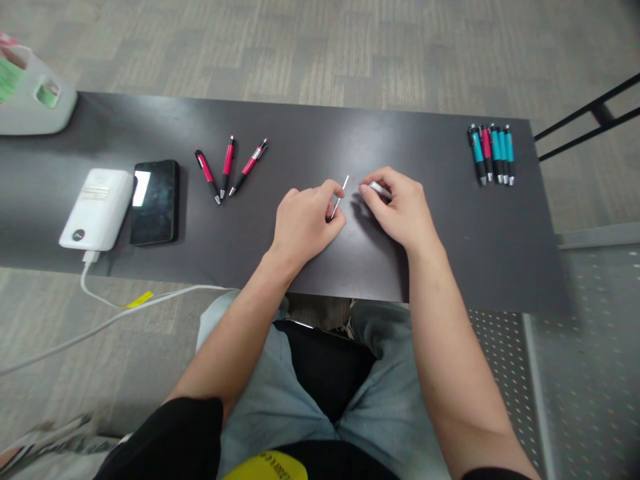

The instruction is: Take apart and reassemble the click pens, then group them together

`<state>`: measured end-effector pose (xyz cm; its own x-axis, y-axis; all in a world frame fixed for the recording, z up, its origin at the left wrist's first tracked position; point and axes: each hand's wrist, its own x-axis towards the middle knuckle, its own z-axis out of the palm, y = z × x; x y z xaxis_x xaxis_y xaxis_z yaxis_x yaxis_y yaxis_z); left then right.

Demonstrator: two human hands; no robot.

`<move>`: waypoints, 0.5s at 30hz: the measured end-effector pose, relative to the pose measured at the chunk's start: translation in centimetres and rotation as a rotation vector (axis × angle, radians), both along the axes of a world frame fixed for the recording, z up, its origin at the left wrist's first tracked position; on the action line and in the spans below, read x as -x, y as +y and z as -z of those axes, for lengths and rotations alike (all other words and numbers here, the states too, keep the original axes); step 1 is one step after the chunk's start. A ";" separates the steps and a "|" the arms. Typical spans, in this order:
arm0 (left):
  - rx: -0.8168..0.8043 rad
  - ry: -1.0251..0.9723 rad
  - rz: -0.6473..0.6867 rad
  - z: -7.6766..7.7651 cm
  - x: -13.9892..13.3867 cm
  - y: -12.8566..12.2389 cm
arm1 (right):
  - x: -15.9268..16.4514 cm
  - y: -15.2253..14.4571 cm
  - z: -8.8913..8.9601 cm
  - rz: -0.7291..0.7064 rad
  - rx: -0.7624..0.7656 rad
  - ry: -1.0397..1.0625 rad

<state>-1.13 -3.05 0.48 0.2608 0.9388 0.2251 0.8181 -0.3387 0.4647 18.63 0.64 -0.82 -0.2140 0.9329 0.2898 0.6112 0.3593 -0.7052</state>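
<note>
My left hand is above the middle of the dark table, its fingers closed on a thin white stick that looks like a pen refill. The stick's upper end pokes out past the fingertips. Facing it, a short gap away, my right hand pinches a short whitish tube; the fingers hide part of it, so its kind is unclear. Three red-and-black pens lie fanned out to the left. Several teal-and-black pens lie side by side at the right, with a red pen among them.
A black phone lies left of the fanned pens, beside a white power bank with a white cable plugged in. A whitish plastic container stands at the far left. The table ends just before my lap.
</note>
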 end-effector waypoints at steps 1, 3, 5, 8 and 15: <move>0.010 0.005 -0.004 0.1 -0.1 0.0 | 0.1 0.0 -0.1 -0.030 0.003 -0.014; 0.029 -0.020 -0.005 0.1 -0.1 0.0 | 0.2 -0.1 -0.3 -0.082 0.009 -0.044; 0.052 -0.098 -0.010 0.2 0.3 0.2 | 0.4 -0.3 -0.5 -0.106 0.019 -0.082; 0.032 -0.258 -0.075 0.4 1.5 1.0 | 0.6 -0.7 -0.9 -0.106 0.034 -0.149; -0.042 -0.382 -0.196 1.3 4.5 2.9 | 1.2 -1.3 -1.8 -0.122 0.050 -0.289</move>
<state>-5.63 -0.18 -0.81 -0.0305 0.9503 0.3099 0.6407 -0.2194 0.7358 17.41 -0.67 0.96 -0.3923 0.9068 0.1546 0.7432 0.4115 -0.5275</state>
